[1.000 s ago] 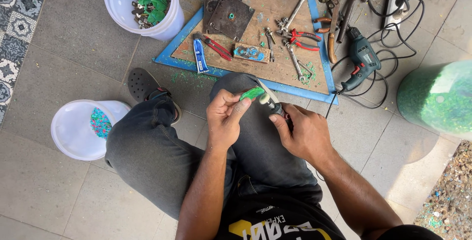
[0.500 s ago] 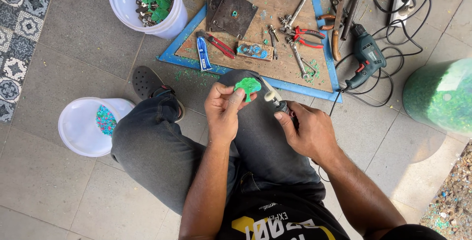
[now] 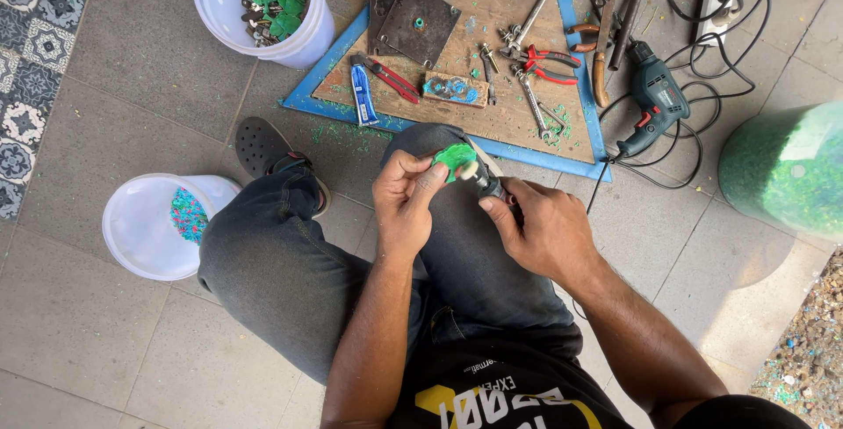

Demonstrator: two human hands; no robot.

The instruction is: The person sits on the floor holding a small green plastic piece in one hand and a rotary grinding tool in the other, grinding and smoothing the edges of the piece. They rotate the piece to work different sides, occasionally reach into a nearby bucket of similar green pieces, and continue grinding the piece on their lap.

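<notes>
My left hand (image 3: 402, 202) pinches a small green plastic piece (image 3: 454, 158) between thumb and fingers, above my knee. My right hand (image 3: 537, 229) grips a small dark hand tool (image 3: 483, 181) whose light tip touches the green piece. Both hands are close together over my dark trousers. I sit on the paved floor with one knee raised.
A wooden work board (image 3: 492, 86) with a blue border lies ahead, carrying pliers (image 3: 543, 57), wrenches, a metal plate (image 3: 413, 21) and a blue tube (image 3: 361, 93). A drill (image 3: 654, 100) with cables lies right. White buckets hold green pieces (image 3: 263, 7) and chips (image 3: 158, 227). A green drum (image 3: 786, 170) stands right.
The green piece has turned in my left fingers, from edge-on to broad face showing. The tool tip has closed in against it. The view has shifted slightly.
</notes>
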